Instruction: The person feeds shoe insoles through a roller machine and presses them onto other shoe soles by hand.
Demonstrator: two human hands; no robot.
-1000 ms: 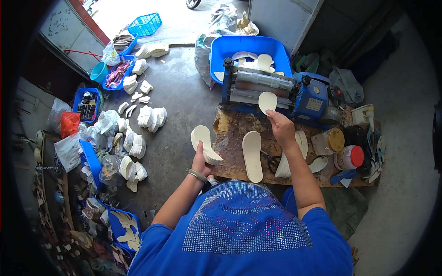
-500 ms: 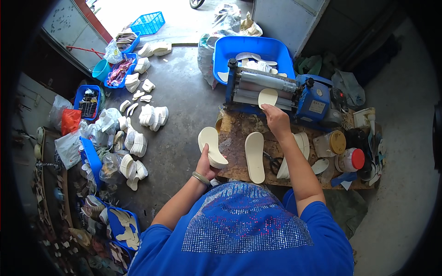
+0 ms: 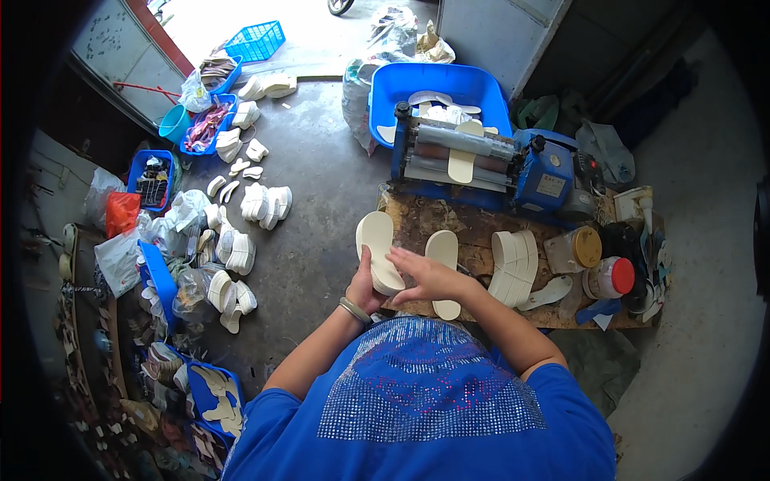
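1. Stack of cream foam shoe insoles [image 3: 378,250]: pale, flat, rounded at the toe end, several layers thick; held at the left edge of the worn wooden tabletop [image 3: 481,232], toe pointing away from the person.
2. Left hand [image 3: 365,287]: grip closed on the stack from beneath and behind, thumb along its near side; a bangle at the wrist.
3. Right hand [image 3: 427,275]: fingers spread flat, resting on the heel end of the stack.
4. Single cream insole [image 3: 443,255]: lies flat on the tabletop just beside the right hand.
5. Second pile of cream insoles [image 3: 512,258]: on the tabletop, to the right.
6. Blue roller machine [image 3: 489,160]: at the tabletop's far edge; one insole lies across its rollers.
7. Large blue plastic tub [image 3: 437,84]: behind the machine, holding loose insoles.
8. Glue jars, yellow-lidded [image 3: 579,248] and red-lidded [image 3: 613,276]: right end of the tabletop.
9. Blue crates and basket [image 3: 258,40] on the floor, left: hold insoles and scraps; more piles lie loose about them.
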